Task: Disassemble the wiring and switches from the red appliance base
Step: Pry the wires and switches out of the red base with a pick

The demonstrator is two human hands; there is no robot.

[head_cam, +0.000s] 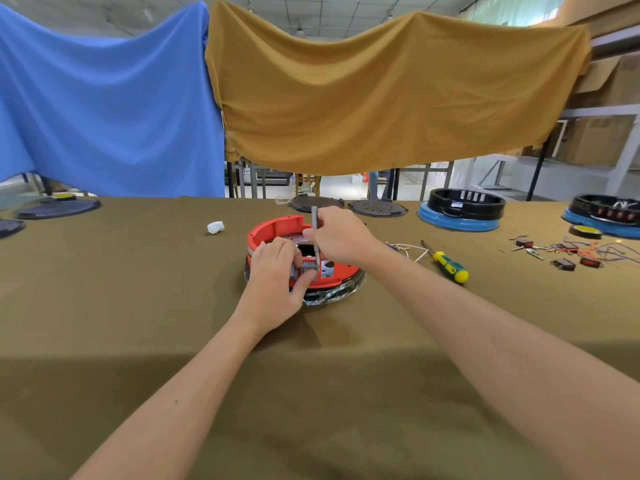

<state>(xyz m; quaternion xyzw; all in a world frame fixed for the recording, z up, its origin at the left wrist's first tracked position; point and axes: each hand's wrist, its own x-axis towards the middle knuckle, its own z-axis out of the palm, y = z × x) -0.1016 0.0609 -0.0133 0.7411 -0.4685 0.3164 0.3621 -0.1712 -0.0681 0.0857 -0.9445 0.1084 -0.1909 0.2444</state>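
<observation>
Red base [277, 227] sits mid-table, a little toward the far edge, on the olive cloth [138, 306]. It rests on a darker ring wrapped in shiny film at its near right side.

Left hand [277, 271] lies over the near rim of the base, fingers curled round a small grey block [309, 268] on that rim, thumb pressed against the block's outer face.

Right hand [337, 233] comes in from the right, fingers clenched around a thin grey tool [315, 225]. Tool held nearly upright, its lower end down against the block, right beside the left thumb. Cannot tell what kind of tip it has.

Just right of the base: a loose tangle of white wire [412, 249], then a screwdriver [450, 266] with a yellow-and-green handle lying flat, handle toward the near edge.

Farther right, toward the right edge: a scatter of small red and black switches with coloured wires [568, 252], and a tape roll [585, 231] with a yellow centre.

Along the far edge: two black bases on blue rings [460, 209], one partly cut off at the right edge; flat dark discs [377, 207] behind the red base; more dark discs at the far left corner [57, 206].

A crumpled white wad [215, 227] lies left of the base, well apart from it.

Blue and mustard cloths hang behind the table.
</observation>
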